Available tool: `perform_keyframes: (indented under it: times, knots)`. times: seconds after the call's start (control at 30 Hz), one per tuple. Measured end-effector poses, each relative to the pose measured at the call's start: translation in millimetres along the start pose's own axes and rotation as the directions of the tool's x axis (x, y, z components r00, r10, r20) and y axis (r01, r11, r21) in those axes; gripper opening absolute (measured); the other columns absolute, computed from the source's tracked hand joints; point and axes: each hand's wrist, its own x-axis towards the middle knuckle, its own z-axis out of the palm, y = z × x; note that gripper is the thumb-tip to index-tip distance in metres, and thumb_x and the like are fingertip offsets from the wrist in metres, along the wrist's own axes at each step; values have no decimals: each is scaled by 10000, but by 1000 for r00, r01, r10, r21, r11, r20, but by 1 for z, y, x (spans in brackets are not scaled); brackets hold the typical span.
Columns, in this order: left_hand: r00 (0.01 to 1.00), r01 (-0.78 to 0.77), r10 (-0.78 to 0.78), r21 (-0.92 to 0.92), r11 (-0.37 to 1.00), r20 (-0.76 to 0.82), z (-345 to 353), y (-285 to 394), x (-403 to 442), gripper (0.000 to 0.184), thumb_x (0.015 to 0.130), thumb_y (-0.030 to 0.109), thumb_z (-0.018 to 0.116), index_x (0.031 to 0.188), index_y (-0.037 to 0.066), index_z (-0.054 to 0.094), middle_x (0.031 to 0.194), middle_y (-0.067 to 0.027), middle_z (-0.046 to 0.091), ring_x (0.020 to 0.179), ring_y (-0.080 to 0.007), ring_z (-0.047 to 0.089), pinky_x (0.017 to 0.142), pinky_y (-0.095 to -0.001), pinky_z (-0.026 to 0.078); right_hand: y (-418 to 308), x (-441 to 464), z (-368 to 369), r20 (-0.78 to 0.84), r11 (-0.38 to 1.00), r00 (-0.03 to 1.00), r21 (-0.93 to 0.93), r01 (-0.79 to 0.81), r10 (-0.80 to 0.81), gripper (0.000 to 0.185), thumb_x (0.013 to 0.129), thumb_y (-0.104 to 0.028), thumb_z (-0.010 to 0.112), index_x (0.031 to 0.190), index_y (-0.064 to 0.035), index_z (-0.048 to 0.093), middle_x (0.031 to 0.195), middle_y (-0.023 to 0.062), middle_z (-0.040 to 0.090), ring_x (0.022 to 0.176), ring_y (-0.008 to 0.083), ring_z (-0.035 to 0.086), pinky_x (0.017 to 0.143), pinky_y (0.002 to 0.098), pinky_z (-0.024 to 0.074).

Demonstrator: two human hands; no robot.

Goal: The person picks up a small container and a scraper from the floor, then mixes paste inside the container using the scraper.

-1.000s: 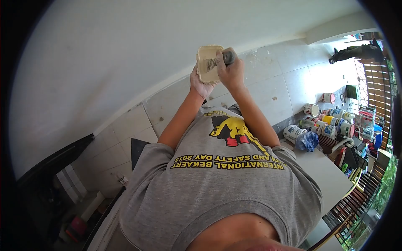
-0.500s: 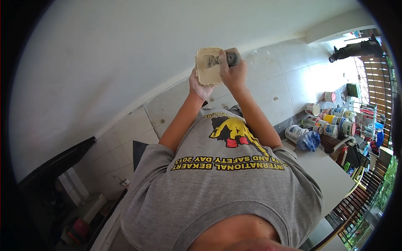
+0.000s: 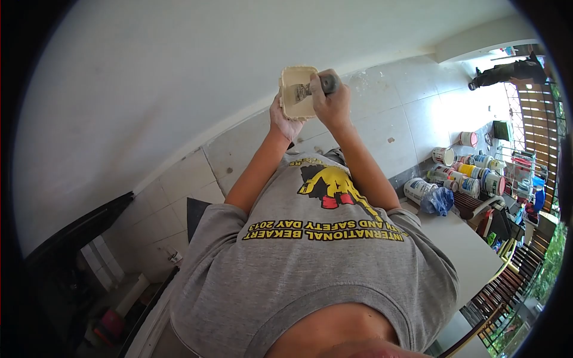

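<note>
My left hand (image 3: 287, 123), pale with residue, is closed around the underside of a cream rectangular tub (image 3: 290, 77). Its rim is crusted and pale paste coats the inside. My right hand (image 3: 332, 107) grips a putty knife (image 3: 329, 83) by its dark rounded handle. The smeared blade reaches into the tub, against or just above the paste; I cannot tell which. Both hands are out in front of my chest, near a white wall (image 3: 197, 65).
Pale floor tiles (image 3: 382, 101) stretch beyond my hands. Several paint buckets (image 3: 471, 188) and a blue plastic bag (image 3: 437, 201) are at right, near a light tabletop (image 3: 459, 250). Another person's dark-trousered legs (image 3: 507, 73) show at upper right. A dark-edged opening (image 3: 83, 232) lies at left.
The putty knife's blade has shifted slightly lower and turned within the tub. Both hands keep their hold, in nearly the same place.
</note>
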Motion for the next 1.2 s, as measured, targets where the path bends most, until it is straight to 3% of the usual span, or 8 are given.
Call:
perform_keyframes:
  times: [0.1,0.3,0.4,0.5,0.6,0.7,1.1,1.2]
  knots:
    - [999,-5,7,-42,999,40,-4,1,3,500,1063,424,311,1385,112,532,1289,-82,641,1142,-240,661,907,-404,586,1,-3,-1,32,999,999,44,17,-18,206,956,-200,658,877,-14,617,610,173,620,551,351,650,536,373,495]
    - [1000,-5,5,-45,999,-10,-6,4,5,494,1059,435,325,1375,124,544,1268,-68,652,1124,-217,665,879,-387,591,5,-14,4,51,999,998,16,38,-39,193,952,-190,666,875,-21,613,606,174,606,527,339,641,518,369,491]
    - [1000,-6,5,-25,1000,-25,0,2,5,484,1059,431,331,1364,128,552,1245,-58,660,1121,-213,665,867,-381,591,8,-16,7,-75,991,993,98,94,-87,155,966,-135,665,888,-9,619,623,78,620,556,93,551,550,283,472]
    - [999,-9,8,-26,1000,-32,-2,2,5,483,1059,432,334,1368,130,550,1241,-53,662,1127,-215,662,860,-374,589,4,-13,4,63,999,998,-38,21,-19,154,971,-131,662,888,-7,622,619,77,618,569,88,573,555,275,480]
    - [990,-14,10,-25,1000,-144,17,3,1,471,1057,428,342,1359,137,558,1240,-55,659,1102,-218,666,839,-372,583,7,-15,7,-62,993,994,68,95,-91,179,973,-143,663,876,0,618,612,94,613,548,91,543,540,286,470]
    - [1000,9,-9,-50,999,-3,-7,3,6,470,1058,425,346,1370,142,554,1267,-64,647,1110,-232,663,873,-396,581,7,-12,4,67,999,998,-49,1,2,156,943,-158,672,873,-31,615,610,156,631,554,328,665,531,362,506]
    - [1000,2,-4,-80,997,-21,-13,3,11,474,1060,409,340,1371,116,546,1293,-69,641,1167,-232,651,933,-407,582,12,-11,11,93,999,995,7,-32,31,176,958,-185,659,890,-28,620,615,167,626,559,347,657,542,374,503]
    - [997,-5,-1,-69,998,-76,-9,3,10,473,1059,403,338,1373,116,546,1283,-70,644,1164,-233,652,934,-418,582,12,-15,13,-43,992,998,111,59,-55,193,962,-194,657,890,-20,616,611,177,615,549,363,639,529,381,487]
